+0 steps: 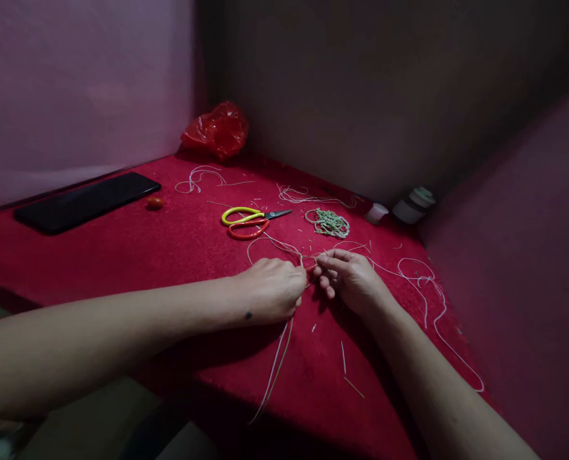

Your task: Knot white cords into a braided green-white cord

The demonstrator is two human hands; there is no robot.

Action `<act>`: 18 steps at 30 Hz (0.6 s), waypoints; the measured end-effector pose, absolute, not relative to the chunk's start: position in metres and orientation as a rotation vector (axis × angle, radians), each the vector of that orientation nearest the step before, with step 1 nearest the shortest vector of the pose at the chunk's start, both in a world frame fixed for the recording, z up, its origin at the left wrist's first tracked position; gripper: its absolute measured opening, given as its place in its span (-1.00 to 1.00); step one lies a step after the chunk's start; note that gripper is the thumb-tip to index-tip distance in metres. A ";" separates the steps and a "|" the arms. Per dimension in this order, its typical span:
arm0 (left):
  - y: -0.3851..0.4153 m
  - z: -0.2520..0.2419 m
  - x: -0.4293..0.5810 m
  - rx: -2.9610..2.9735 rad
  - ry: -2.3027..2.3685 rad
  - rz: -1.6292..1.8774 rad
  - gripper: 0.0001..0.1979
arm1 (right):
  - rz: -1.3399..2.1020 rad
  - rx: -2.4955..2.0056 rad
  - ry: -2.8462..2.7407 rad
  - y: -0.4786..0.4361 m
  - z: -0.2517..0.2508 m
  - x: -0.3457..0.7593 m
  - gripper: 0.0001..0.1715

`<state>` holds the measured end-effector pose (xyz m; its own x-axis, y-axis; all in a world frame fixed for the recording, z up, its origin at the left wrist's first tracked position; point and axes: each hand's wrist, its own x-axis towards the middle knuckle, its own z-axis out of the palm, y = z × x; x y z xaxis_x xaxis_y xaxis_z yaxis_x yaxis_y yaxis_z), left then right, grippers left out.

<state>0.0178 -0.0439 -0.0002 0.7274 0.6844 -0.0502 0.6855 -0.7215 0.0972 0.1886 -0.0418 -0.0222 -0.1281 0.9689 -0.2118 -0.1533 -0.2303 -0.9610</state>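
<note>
My left hand (275, 289) is closed in a fist around thin pale cords (277, 367), whose ends hang below it toward the table's front edge. Close beside it, my right hand (350, 278) pinches a strand of cord between thumb and forefinger, its other fingers loosely curled. Between the two hands the strands come together at a small greenish knot. More of the cord trails away behind the hands and off to the right. Scissors (249, 222) with one yellow and one red handle lie beyond my left hand, blades pointing right. A bundle of green braided cord (331, 223) rests past my right hand.
On the red table (169, 255) lie a black phone (90, 199), a small orange-red oval object (155, 202) and a loose white cord (440, 306). A red plastic bag (217, 131) sits in the back corner. A capped bottle (413, 206) and a small white cup-like piece (376, 213) stand by the right wall.
</note>
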 end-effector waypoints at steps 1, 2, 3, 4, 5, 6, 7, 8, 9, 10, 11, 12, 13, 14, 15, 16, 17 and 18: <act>-0.044 -0.001 0.017 2.818 1.113 -0.044 -0.76 | 1.504 -1.198 -1.041 -0.041 -0.021 0.190 -0.78; -0.043 -0.001 0.015 2.819 1.102 -0.065 -0.77 | 1.475 -1.209 -1.026 -0.040 -0.020 0.192 -0.78; -0.042 0.000 0.014 2.817 1.092 -0.081 -0.78 | 1.451 -1.216 -1.004 -0.039 -0.020 0.194 -0.80; -0.041 0.000 0.013 2.809 1.086 -0.094 -0.79 | 1.433 -1.216 -0.976 -0.038 -0.019 0.197 -0.81; -0.039 0.001 0.011 2.796 1.083 -0.101 -0.81 | 1.422 -1.207 -0.946 -0.037 -0.018 0.199 -0.82; -0.038 0.001 0.010 2.779 1.079 -0.104 -0.82 | 1.417 -1.191 -0.919 -0.035 -0.017 0.201 -0.84; -0.037 0.002 0.008 2.759 1.074 -0.101 -0.83 | 1.417 -1.173 -0.894 -0.034 -0.017 0.203 -0.86; -0.035 0.003 0.007 2.740 1.068 -0.088 -0.83 | 1.416 -1.156 -0.872 -0.033 -0.016 0.205 -0.88; -0.034 0.004 0.005 2.725 1.062 -0.062 -0.83 | 1.415 -1.142 -0.855 -0.032 -0.016 0.207 -0.90; -0.034 0.006 0.003 2.715 1.062 -0.028 -0.84 | 1.415 -1.134 -0.842 -0.031 -0.015 0.208 -0.91; -0.033 0.008 0.002 2.706 1.068 -0.001 -0.83 | 1.418 -1.132 -0.830 -0.031 -0.015 0.209 -0.93; -0.033 0.010 0.000 2.702 1.070 0.016 -0.80 | 1.421 -1.134 -0.818 -0.031 -0.014 0.209 -0.94; -0.033 0.012 -0.002 2.700 1.067 0.013 -0.75 | 1.424 -1.136 -0.806 -0.031 -0.014 0.210 -0.94; -0.034 0.013 -0.003 2.702 1.057 -0.012 -0.69 | 1.426 -1.138 -0.794 -0.031 -0.013 0.210 -0.94; -0.034 0.013 -0.003 2.711 1.048 -0.045 -0.66 | 1.430 -1.138 -0.785 -0.031 -0.012 0.210 -0.94; -0.035 0.013 -0.004 2.724 1.041 -0.072 -0.66 | 1.432 -1.133 -0.779 -0.031 -0.011 0.210 -0.94; -0.036 0.012 -0.003 2.737 1.037 -0.090 -0.69 | 1.430 -1.126 -0.776 -0.031 -0.010 0.210 -0.94; -0.037 0.011 -0.002 2.747 1.035 -0.099 -0.73 | 1.423 -1.118 -0.774 -0.031 -0.008 0.210 -0.95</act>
<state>-0.0023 -0.0368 0.0107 0.7519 0.6454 -0.1343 0.6592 -0.7333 0.1666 0.2104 -0.0312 -0.0082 0.0602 0.9766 -0.2067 -0.3567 -0.1724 -0.9182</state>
